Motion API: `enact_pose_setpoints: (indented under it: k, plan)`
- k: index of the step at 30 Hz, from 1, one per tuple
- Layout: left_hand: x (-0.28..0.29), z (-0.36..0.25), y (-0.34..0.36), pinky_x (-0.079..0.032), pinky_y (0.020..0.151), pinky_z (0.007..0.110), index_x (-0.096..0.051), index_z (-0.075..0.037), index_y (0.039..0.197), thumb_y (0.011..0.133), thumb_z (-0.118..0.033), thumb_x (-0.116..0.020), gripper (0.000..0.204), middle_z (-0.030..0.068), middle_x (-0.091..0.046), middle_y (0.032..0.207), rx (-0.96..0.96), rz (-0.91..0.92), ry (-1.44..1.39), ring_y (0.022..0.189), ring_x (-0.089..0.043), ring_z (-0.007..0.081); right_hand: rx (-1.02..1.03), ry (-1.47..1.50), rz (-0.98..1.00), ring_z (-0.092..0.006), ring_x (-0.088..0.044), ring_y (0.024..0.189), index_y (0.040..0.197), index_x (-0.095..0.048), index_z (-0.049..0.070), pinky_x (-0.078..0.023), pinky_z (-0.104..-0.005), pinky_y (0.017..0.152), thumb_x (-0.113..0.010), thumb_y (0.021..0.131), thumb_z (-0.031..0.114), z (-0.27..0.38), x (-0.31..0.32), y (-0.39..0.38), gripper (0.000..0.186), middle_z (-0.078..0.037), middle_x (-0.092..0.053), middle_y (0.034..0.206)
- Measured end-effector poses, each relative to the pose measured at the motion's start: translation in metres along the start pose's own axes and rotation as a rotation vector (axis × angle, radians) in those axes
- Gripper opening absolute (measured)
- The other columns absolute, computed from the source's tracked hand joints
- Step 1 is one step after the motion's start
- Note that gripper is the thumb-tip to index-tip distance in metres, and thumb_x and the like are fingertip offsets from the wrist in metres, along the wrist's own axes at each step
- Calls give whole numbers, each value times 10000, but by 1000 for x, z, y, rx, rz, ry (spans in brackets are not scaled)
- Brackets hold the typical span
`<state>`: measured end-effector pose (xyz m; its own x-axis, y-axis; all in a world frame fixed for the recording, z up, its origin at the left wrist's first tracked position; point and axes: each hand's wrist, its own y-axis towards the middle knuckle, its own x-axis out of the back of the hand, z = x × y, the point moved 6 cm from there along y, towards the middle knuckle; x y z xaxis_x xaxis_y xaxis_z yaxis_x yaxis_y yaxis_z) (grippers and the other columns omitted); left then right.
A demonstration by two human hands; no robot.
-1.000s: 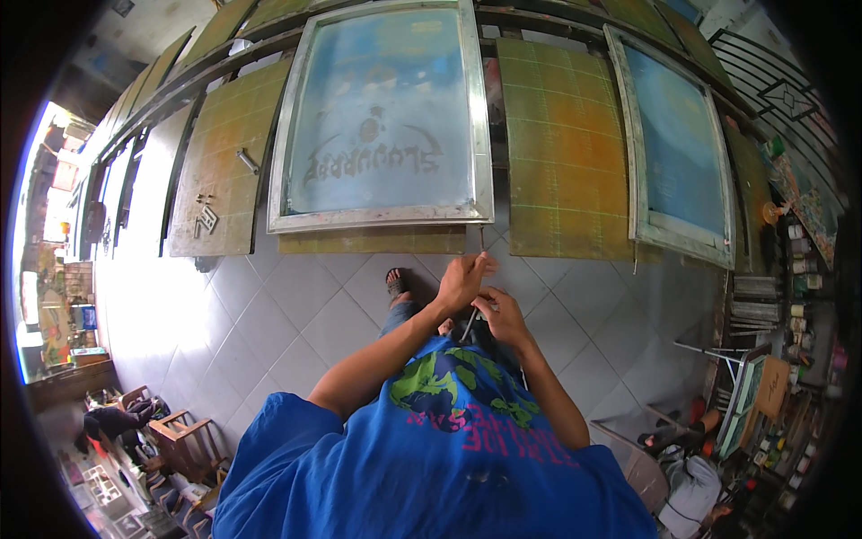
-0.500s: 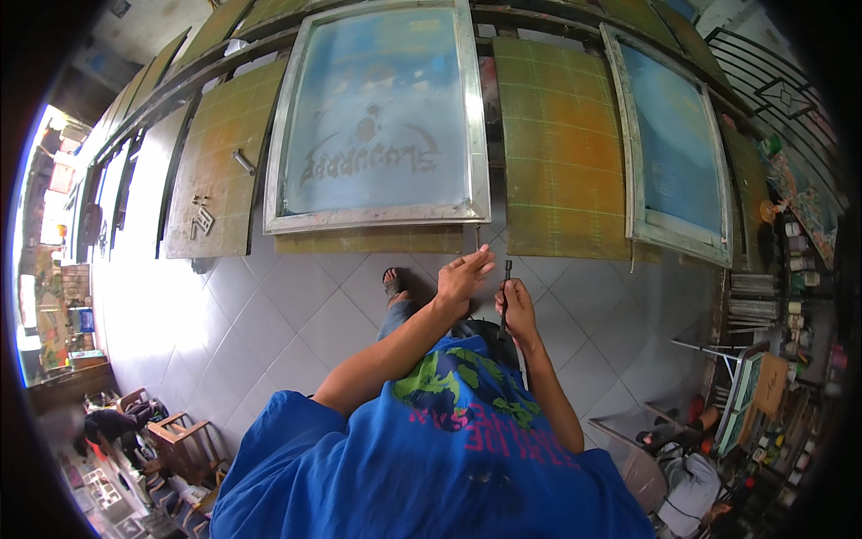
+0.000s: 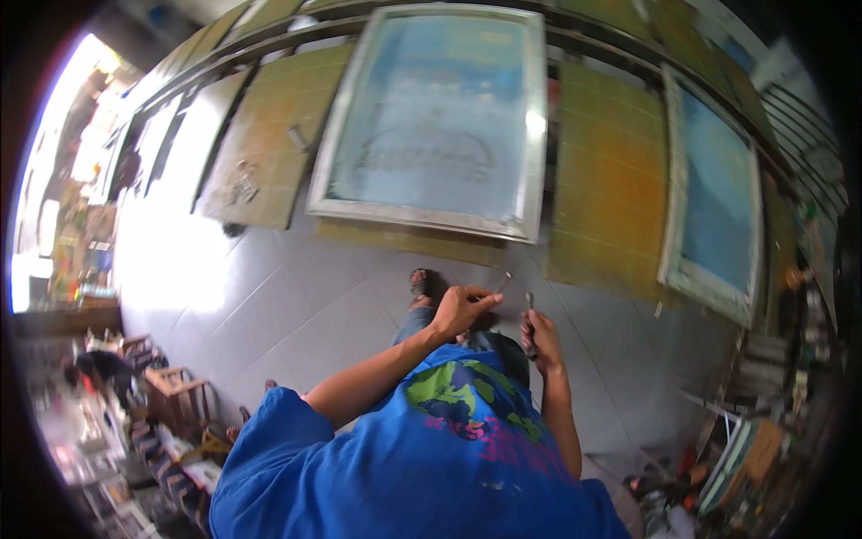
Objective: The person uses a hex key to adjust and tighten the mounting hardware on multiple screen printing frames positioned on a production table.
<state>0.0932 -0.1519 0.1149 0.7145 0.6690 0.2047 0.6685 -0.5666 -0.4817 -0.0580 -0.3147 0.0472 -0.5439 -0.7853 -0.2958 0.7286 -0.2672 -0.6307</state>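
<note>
My left hand (image 3: 461, 311) is closed in a pinch on a small thin metal piece that looks like a bolt (image 3: 507, 277); motion blurs it. Just to the right, my right hand (image 3: 543, 340) grips a dark socket wrench (image 3: 530, 302), its head pointing away from me. Beyond both hands, a metal-framed printing screen (image 3: 415, 218) with pale blue mesh and a dark design lies over a board. Neither hand touches the screen.
A yellow-green board (image 3: 606, 189) and a second blue screen (image 3: 714, 286) lie to the right. Small metal parts (image 3: 245, 186) and a short metal piece (image 3: 296, 136) rest on the left board (image 3: 269, 202). A wooden stool (image 3: 180, 386) stands lower left.
The view has swung, so the screens and boards sit farther right. My left hand has drawn back from the screen's near edge, the small metal piece still in its fingertips; my right hand keeps the wrench.
</note>
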Motion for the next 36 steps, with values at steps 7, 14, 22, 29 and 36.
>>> enact_pose_setpoints:
  k: [7, 14, 22, 29, 36]
  plan:
    - [142, 34, -57, -535, 670, 272, -759, 20, 976, 868, -327, -794, 365, 79, -737, 844, 18, -457, -156, 744, -656, 117, -215, -206, 75, -103, -526, 547, 1103, -614, -21, -396, -238, 507, -535, 1036, 388, -43, 2, 14, 422, -40, -583, 718]
    - [354, 68, -89, -508, 662, 299, -758, 20, 1007, 915, -396, -706, 429, 86, -734, 849, 86, -953, -58, 755, -652, 140, -237, -671, 240, -97, -551, 583, 1129, -672, -35, -432, -242, 573, -540, 1024, 402, -17, -68, 26, 468, -60, -661, 741]
    - [526, 78, -58, -529, 677, 361, -789, -47, 904, 797, -392, -799, 361, 119, -739, 780, 76, -1219, 294, 715, -699, 233, -126, -945, 401, -101, -600, 619, 1056, -704, -21, -485, -254, 561, -591, 1002, 399, 12, -208, 28, 439, -54, -674, 759]
    - [591, 89, -21, -530, 795, 388, -772, -81, 951, 772, -382, -816, 354, 106, -736, 920, 74, -1226, 460, 899, -693, 276, -92, -883, 430, -79, -572, 577, 1018, -699, 3, -462, -246, 543, -580, 1006, 422, 12, -305, 32, 436, -33, -669, 744]
    - [559, 30, 20, -514, 836, 412, -747, -81, 973, 830, -393, -755, 342, 103, -721, 984, -212, -1131, 513, 960, -665, 307, -16, -900, 291, -107, -576, 601, 999, -705, -11, -453, -288, 564, -582, 1000, 393, 6, -345, 41, 421, -42, -679, 733]
